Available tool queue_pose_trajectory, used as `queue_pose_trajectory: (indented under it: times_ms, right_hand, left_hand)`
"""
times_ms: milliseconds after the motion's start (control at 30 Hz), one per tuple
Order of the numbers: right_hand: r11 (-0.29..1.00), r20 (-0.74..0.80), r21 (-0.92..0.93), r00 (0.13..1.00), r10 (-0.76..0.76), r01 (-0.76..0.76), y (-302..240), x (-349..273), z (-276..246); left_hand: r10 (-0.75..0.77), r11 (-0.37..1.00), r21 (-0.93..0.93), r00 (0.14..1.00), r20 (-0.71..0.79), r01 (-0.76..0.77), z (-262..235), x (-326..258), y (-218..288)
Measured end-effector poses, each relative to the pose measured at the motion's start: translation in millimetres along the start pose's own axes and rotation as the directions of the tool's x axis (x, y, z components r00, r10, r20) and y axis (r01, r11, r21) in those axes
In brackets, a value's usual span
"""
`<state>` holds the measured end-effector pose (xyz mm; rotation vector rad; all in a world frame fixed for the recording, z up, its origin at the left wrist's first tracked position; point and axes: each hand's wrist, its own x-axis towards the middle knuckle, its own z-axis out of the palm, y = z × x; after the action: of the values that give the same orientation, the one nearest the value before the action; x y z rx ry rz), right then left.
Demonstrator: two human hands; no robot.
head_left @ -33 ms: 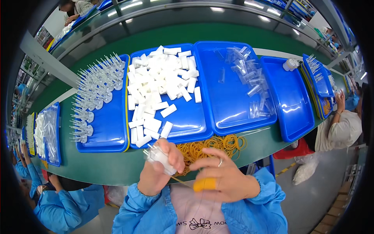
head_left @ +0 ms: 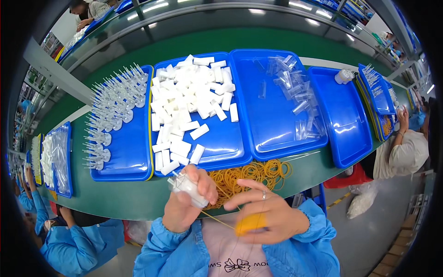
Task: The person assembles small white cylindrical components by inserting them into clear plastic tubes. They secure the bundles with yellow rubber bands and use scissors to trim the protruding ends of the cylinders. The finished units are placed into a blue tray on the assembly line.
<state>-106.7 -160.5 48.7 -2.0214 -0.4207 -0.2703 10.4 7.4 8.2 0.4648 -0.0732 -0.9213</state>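
Note:
My left hand (head_left: 177,208) is closed round a small bundle of white and clear plastic pieces (head_left: 190,190), thin prongs pointing out at its far left end. From the bundle a rubber band (head_left: 217,219) runs stretched to my right hand (head_left: 281,217), which hooks it near a finger with a yellow wrap (head_left: 251,224). That hand is partly smeared by motion, its ringed finger reaching toward the left hand. Just beyond both hands lies a heap of yellow rubber bands (head_left: 273,173) on the green table (head_left: 124,196).
Beyond the hands stand blue trays: one with white pronged parts (head_left: 115,104), one with white blocks (head_left: 184,101), one with clear plastic sleeves (head_left: 300,94). A narrower tray (head_left: 348,120) has a bundle (head_left: 344,76) at its far end. Co-workers sit at both sides.
My right hand has moved slightly right, away from the left, and the rubber band shows longer between them. The left hand with the bundle has barely shifted.

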Motion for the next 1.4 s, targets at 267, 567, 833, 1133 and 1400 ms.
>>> queue_pose_trajectory:
  times_ms: [267, 567, 833, 1133, 1400]
  right_hand:
    - [0.042, 0.051, 0.996, 0.872, 0.486, -0.082, 1, -2, 12]
    - [0.899, -0.228, 0.284, 0.888, 0.400, -0.333, 11, 4, 31]
    - [0.894, -0.239, -0.097, 0.882, 0.406, -0.438, -4, -2, 26]
    - [0.639, -0.674, -0.331, 0.648, 0.354, -0.694, 34, -75, -35]
    - [0.453, -0.750, -0.498, 0.630, 0.202, -0.739, 76, -113, -35]
  left_hand:
    - [0.195, 0.036, 0.793, 0.783, 0.591, -0.608, 1, 0, 9]
    - [0.094, -0.449, 0.804, 0.874, 0.477, -0.390, 13, 5, -7]
    - [-0.001, -0.294, 0.874, 0.915, 0.404, -0.386, 16, 8, -10]
    - [0.081, 0.819, 0.567, 0.996, 0.036, -0.087, 5, 13, 19]
    - [0.058, 0.777, 0.629, 0.998, -0.019, -0.033, 4, 12, 19]
